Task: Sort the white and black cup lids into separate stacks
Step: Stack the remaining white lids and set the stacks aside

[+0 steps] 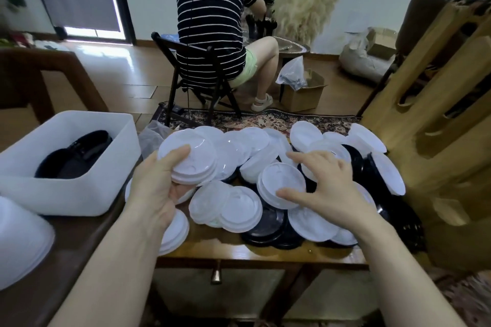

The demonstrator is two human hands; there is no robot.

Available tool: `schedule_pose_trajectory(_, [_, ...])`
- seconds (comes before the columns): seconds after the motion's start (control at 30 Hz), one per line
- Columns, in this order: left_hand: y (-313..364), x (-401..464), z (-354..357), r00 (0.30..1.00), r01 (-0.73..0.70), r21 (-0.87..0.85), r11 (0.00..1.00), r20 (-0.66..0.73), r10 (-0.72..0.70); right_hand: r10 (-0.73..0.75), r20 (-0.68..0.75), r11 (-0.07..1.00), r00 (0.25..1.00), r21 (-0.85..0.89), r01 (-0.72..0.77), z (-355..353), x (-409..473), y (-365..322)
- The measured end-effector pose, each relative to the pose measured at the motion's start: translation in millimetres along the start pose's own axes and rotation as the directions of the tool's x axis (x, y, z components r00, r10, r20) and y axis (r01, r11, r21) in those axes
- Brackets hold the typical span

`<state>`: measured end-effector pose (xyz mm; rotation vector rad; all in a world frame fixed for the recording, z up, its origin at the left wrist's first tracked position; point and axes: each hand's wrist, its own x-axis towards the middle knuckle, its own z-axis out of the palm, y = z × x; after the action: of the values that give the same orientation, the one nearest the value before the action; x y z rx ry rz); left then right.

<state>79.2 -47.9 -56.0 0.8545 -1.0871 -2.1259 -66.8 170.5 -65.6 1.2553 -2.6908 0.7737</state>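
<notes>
A mixed heap of white lids [239, 208] and black lids [265, 232] covers the wooden table [228, 249]. My left hand [156, 186] grips a small stack of white lids [190, 160] lifted at the heap's left side, thumb on top. Spread out over the middle of the heap, my right hand [324, 183] has its thumb and fingers on a white lid [283, 183]. Black lids [74, 156] lie inside the white bin [111, 186] at the left.
A stack of white lids [18, 244] sits at the near left edge. A tall wooden chair back [438, 119] stands close on the right. Beyond the table a person in a striped shirt sits on a folding chair [196, 71], near cardboard boxes [303, 93].
</notes>
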Motion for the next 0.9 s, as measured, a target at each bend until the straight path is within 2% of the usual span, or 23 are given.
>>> schedule_pose_trajectory(0.13, [0,-10,1,0.983,0.114,-0.056,0.992,0.153,-0.104,0.027,0.097,0.990,0.995,-0.138,-0.014,6,-1,-7])
schedule_pose_trajectory(0.23, [-2,-14,4,0.959,0.182,-0.085,0.980,0.238,-0.157,0.032,0.086,0.989,0.996,-0.145,-0.020,7,-1,-9])
schedule_pose_trajectory(0.37, [-6,-17,8,0.940,0.240,-0.108,0.965,0.276,-0.202,0.001,0.014,0.988,1.000,-0.154,0.001,1,-2,-6])
schedule_pose_trajectory(0.53, [-6,-22,10,0.936,0.271,-0.135,0.953,0.269,-0.228,-0.034,-0.056,0.998,0.998,0.044,0.037,-15,-9,-14])
schedule_pose_trajectory(0.67, [-6,-26,11,0.932,0.275,-0.175,0.945,0.291,-0.217,0.039,-0.100,0.965,0.994,0.262,-0.012,-17,-13,-24])
schedule_pose_trajectory(0.8, [-11,-28,14,0.926,0.245,-0.211,0.946,0.341,-0.163,-0.020,-0.261,0.887,0.965,0.441,0.137,-8,-8,-37])
schedule_pose_trajectory(0.9, [-13,-31,16,0.900,0.263,-0.216,0.940,0.406,-0.158,-0.058,-0.308,0.866,0.950,0.457,0.201,2,-3,-51])
